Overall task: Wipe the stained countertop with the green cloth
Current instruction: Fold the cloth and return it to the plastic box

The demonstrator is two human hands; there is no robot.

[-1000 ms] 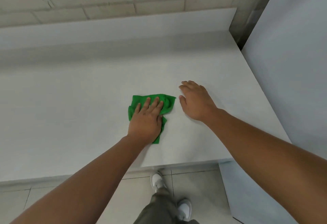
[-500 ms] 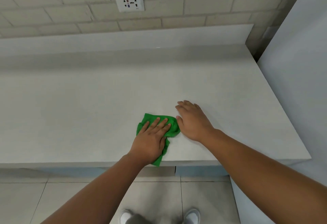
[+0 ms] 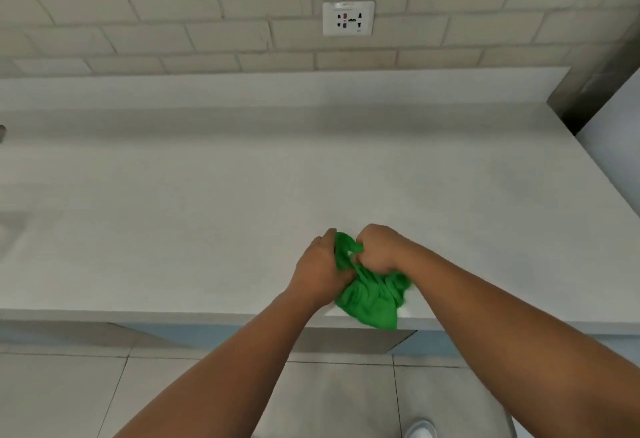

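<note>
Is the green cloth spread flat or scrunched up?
Scrunched up: the left hand and right hand grip the green cloth in bunched folds.

A pale beige brick wall [image 3: 138, 12] fills the top of the frame with a white rectangular plastic wall socket [image 3: 348, 18] at upper centre, a smooth pale grey panel [image 3: 616, 133] stands at the right edge, and light grey floor tiles [image 3: 69, 396] span the bottom, a white shoe toe [image 3: 420, 430] at lower right.

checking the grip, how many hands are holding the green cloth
2. The left hand grips the green cloth on its left side; the right hand grips its bunched top, just beside the left. Neither is hidden.
</note>
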